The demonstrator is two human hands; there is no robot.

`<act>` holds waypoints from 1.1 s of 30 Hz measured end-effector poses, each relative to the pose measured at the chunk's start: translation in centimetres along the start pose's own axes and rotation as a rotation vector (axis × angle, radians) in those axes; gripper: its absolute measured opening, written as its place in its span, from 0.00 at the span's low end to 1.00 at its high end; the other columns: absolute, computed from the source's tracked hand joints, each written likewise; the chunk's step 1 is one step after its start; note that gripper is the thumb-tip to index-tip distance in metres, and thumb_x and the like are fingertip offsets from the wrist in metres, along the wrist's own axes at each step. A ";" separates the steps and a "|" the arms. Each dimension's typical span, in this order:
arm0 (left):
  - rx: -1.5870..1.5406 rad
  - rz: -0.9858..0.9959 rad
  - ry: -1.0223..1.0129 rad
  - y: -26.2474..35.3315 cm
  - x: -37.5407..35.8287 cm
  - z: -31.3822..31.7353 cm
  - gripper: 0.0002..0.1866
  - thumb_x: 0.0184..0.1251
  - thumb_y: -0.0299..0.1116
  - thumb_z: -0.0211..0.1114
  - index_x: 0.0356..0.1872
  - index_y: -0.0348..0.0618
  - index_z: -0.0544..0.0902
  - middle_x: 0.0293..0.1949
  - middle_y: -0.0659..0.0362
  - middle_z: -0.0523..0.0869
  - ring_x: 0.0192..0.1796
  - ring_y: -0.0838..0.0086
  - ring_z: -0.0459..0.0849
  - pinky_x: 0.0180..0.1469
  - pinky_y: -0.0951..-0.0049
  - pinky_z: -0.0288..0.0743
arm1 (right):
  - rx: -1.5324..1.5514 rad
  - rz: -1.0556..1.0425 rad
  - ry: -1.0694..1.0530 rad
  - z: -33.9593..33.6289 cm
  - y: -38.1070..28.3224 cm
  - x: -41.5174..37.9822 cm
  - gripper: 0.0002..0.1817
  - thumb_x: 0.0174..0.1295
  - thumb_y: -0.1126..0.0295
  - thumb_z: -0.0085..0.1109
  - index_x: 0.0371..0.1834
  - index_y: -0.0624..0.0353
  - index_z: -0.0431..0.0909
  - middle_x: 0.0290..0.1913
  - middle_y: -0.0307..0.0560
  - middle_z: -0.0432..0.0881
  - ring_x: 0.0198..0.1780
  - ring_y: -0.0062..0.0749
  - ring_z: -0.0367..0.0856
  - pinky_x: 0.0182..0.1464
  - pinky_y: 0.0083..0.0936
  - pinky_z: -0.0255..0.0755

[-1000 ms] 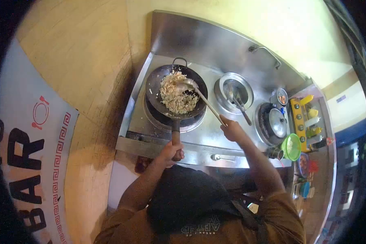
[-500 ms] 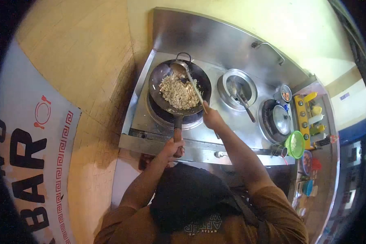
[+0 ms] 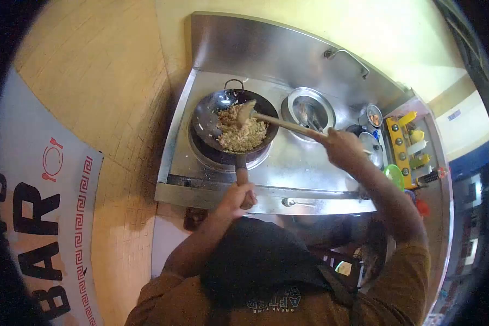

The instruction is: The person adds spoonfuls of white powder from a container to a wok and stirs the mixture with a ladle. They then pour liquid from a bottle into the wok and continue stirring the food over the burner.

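A dark wok [image 3: 205, 114] sits over the left burner, holding a heap of what looks like fried rice [image 3: 243, 136]. My left hand [image 3: 238, 196] is closed around the wok's wooden handle [image 3: 242, 175] near the stove's front edge. Out to the right, my right hand [image 3: 342, 148] grips the far end of a long-handled ladle [image 3: 288, 125]. The ladle slants leftward across the wok's rim, its bowl tipped into the rice.
Right of the wok stands a round metal pan [image 3: 309, 93] with utensils in it. Farther right are a lidded pot [image 3: 374, 148], a small pot of food [image 3: 374, 115], a green bowl [image 3: 394, 175] and a yellow rack [image 3: 399, 152] with bottles. A faucet [image 3: 350, 54] juts from the steel backsplash.
My right hand has moved out to the right and swung the ladle from steep to nearly level. The bowl has shifted from the wok's back into the rice. The wok remains on its burner.
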State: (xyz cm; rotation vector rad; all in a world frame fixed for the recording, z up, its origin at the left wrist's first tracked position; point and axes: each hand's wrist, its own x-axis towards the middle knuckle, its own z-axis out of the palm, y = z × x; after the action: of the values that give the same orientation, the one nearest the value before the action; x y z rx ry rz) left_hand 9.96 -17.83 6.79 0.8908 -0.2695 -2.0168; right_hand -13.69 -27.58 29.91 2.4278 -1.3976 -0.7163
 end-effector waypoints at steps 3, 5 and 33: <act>-0.125 -0.031 0.012 0.1 0.4 -0.6 0.06 0.58 0.24 0.62 0.28 0.38 0.72 0.21 0.57 0.74 0.21 0.69 0.75 0.23 0.67 0.71 | -0.003 -0.015 -0.057 -1.9 1.3 -1.6 0.30 0.63 0.71 0.46 0.70 0.39 0.58 0.34 0.52 0.82 0.30 0.38 0.84 0.26 0.31 0.79; -0.174 -0.029 0.037 0.5 -0.1 -0.5 0.07 0.58 0.22 0.62 0.32 0.38 0.71 0.21 0.58 0.73 0.22 0.69 0.75 0.24 0.66 0.72 | 0.026 -0.023 -0.144 0.8 0.4 -1.6 0.30 0.62 0.71 0.47 0.70 0.40 0.59 0.33 0.53 0.82 0.30 0.38 0.84 0.26 0.32 0.79; -0.006 0.001 0.018 -1.3 2.9 -6.8 0.12 0.60 0.25 0.63 0.40 0.42 0.68 0.24 0.59 0.73 0.21 0.71 0.76 0.21 0.67 0.74 | 1.207 0.062 -0.026 13.5 -6.9 2.6 0.25 0.66 0.65 0.48 0.68 0.51 0.64 0.21 0.50 0.75 0.20 0.38 0.76 0.23 0.32 0.72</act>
State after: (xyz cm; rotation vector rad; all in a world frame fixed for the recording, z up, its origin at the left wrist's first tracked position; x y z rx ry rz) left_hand 12.75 -18.43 -0.09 0.9051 -0.2539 -2.0071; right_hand -14.69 -25.90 14.65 3.0990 -2.3478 0.2658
